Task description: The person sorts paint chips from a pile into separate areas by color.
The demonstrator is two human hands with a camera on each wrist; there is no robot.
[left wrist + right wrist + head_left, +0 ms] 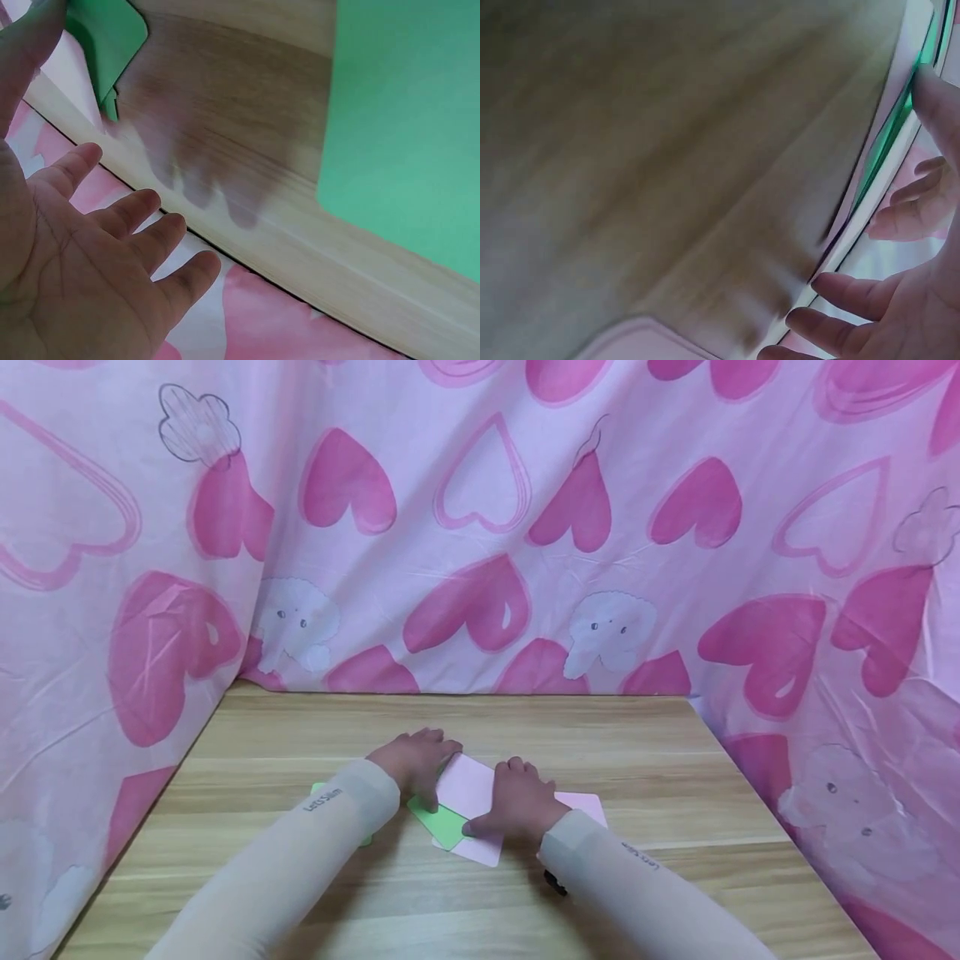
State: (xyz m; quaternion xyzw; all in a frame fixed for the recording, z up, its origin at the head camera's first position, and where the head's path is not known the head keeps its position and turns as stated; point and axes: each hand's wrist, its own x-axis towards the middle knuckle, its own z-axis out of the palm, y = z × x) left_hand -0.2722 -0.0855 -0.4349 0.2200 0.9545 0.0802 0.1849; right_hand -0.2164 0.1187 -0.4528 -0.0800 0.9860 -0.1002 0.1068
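Observation:
A pale pink card (467, 787) lies on the wooden table (300, 735), partly over a green card (442, 823). My left hand (415, 758) lies flat at the pink card's left edge, its thumb down on the green card (105, 37). In the left wrist view that hand (90, 247) shows an open palm with spread fingers. My right hand (517, 797) rests flat on the pink card, its thumb at the card's near edge. In the right wrist view its fingers (840, 289) are straight and the thumb touches the stacked card edges (889, 131).
A second green card (319, 788) (405, 112) lies under my left forearm, and a second pink card (588, 806) by my right wrist. Pink heart-print cloth (487, 527) walls the table at the back and on both sides.

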